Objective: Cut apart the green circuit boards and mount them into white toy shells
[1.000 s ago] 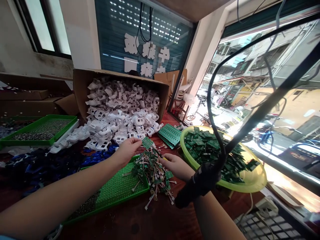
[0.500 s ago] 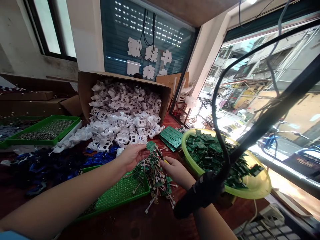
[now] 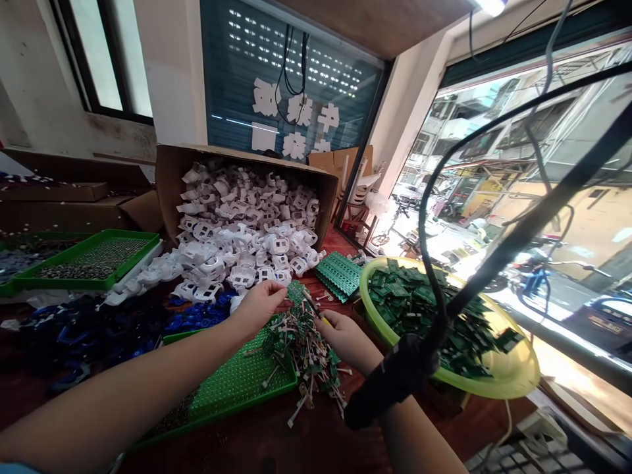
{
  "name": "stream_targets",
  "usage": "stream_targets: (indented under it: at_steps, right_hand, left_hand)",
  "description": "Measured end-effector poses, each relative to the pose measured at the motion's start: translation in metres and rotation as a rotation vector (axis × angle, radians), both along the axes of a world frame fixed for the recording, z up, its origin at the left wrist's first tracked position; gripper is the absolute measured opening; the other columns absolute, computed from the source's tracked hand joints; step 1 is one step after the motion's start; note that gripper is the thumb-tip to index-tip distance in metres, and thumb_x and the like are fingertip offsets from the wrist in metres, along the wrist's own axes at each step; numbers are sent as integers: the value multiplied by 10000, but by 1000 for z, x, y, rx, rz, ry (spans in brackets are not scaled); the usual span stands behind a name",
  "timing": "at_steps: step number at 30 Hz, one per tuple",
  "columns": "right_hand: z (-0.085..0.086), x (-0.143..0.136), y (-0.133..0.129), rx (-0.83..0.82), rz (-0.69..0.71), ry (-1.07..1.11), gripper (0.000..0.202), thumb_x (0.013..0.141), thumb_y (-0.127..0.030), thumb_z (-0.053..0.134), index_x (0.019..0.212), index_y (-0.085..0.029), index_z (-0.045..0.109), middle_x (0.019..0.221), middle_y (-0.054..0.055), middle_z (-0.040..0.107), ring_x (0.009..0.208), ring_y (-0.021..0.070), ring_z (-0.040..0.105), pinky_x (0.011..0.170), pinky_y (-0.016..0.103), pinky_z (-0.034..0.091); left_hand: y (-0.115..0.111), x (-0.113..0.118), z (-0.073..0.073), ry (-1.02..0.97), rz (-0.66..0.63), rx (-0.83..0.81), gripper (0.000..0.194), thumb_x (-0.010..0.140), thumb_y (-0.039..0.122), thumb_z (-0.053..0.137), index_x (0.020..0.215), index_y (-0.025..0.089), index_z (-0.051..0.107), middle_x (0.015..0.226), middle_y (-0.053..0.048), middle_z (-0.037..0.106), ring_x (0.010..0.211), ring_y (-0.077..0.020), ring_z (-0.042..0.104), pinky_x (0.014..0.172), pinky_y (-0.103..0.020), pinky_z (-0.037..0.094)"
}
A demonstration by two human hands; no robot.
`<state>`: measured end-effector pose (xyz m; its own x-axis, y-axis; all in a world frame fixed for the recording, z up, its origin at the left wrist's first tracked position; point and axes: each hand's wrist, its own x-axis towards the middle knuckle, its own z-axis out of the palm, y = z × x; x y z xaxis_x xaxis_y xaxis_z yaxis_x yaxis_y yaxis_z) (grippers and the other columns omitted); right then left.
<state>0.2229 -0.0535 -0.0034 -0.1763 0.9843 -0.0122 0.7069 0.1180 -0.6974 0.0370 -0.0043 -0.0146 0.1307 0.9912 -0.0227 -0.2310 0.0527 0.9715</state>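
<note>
My left hand (image 3: pixel 261 305) is closed, pinching the edge of a small green circuit board (image 3: pixel 295 289) between thumb and fingertips. Opposite it, my right hand (image 3: pixel 345 337) is wrapped round a slim tool (image 3: pixel 324 320) with a yellow part on its handle; its dark front section points up-left at the board. Whether the tip touches the board I cannot tell. Just below both hands lies a heap of small circuit boards with pale wires and white plugs (image 3: pixel 309 362). This heap partly covers the right end of a green perforated tray (image 3: pixel 232 382).
A yellow basin (image 3: pixel 513 378) of green boards stands right. A black cylindrical thing on a cable (image 3: pixel 390 382) hangs before my right forearm. Behind are stacked green panels (image 3: pixel 338 275) and a carton (image 3: pixel 168 197) spilling white plastic shells (image 3: pixel 247 243). Blue parts (image 3: pixel 113 336) lie left.
The board in my left hand has tipped more upright, and that hand has shifted slightly left. My right hand keeps hold of the slim tool, almost unmoved. The view has tilted a little.
</note>
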Motion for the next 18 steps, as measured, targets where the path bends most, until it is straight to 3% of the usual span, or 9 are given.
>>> stream_targets:
  at_steps: [5, 12, 18]
  right_hand:
    - [7, -4, 0, 48, -105, -152, 260, 804, -411, 434, 726, -191, 546, 678, 32, 547, 661, 187, 504, 615, 281, 318]
    - [2, -2, 10, 63, -81, -138, 340, 811, -431, 439, 951, -149, 569, 959, 116, 569, 943, 257, 506, 806, 339, 345]
    - [0, -1, 11, 19, -8, -12, 333, 809, -476, 417, 830, -179, 566, 792, 32, 578, 758, 188, 524, 701, 290, 383]
  left_hand:
    - [-1, -7, 3, 123, 54, 163, 87, 646, 218, 700, 694, 185, 636, 663, 13, 600, 599, -126, 533, 586, -205, 417]
    - [18, -1, 1, 18, 49, 41, 93, 721, 190, 624, 688, 154, 545, 646, 13, 595, 630, -145, 630, 701, -306, 498]
    - [12, 0, 4, -25, 3, 25, 107, 710, 188, 655, 720, 141, 560, 672, 19, 606, 622, -123, 637, 736, -309, 509]
